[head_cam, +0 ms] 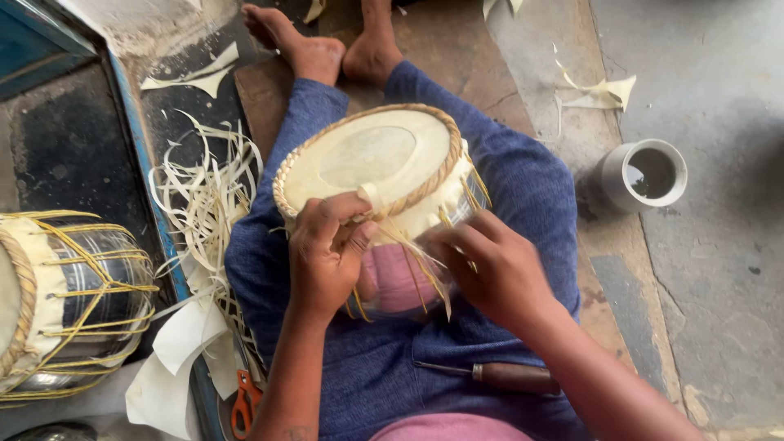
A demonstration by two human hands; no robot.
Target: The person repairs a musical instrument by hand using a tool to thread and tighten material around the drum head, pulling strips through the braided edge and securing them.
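- Grey concrete floor (719, 269), worn and stained, fills the right side of the frame; a blue-edged dark board (73, 147) lies at upper left.
- Person seated on the ground, legs in blue trousers (531, 180), bare feet (327, 41) at top centre.
- Small drum (384, 163), centre of frame, resting on the lap, tilted with its pale skin head facing up and left; a braided straw-coloured rim runs round the head; shiny metal body shows below.
- Left hand (327, 253), centre, fingers curled shut against the braided rim at the drum's near edge, pinching a pale strip at the rim.
- Right hand (494, 269), just right of centre, slightly blurred, fingers closed on thin yellowish lacing straps (420, 261) that run down the drum's side.
- Pink cloth (392, 282) between the two hands, beneath the drum.
- Wooden-handled tool (506, 376) with a thin metal shaft, lying on the lap at lower centre, near the right forearm.
- Second drum (73, 302), left edge, metal body laced with yellow straps, lying on its side.
- Heap of pale strip cuttings (204, 196) between the second drum and the person's leg.
- White sheet scraps (175, 351), lower left.
- Orange-handled scissors (245, 404), bottom edge, left of the left forearm.
- Grey cup (645, 173) holding dark liquid, right of the knee, on the floor.
- More pale scraps (600, 91), upper right.
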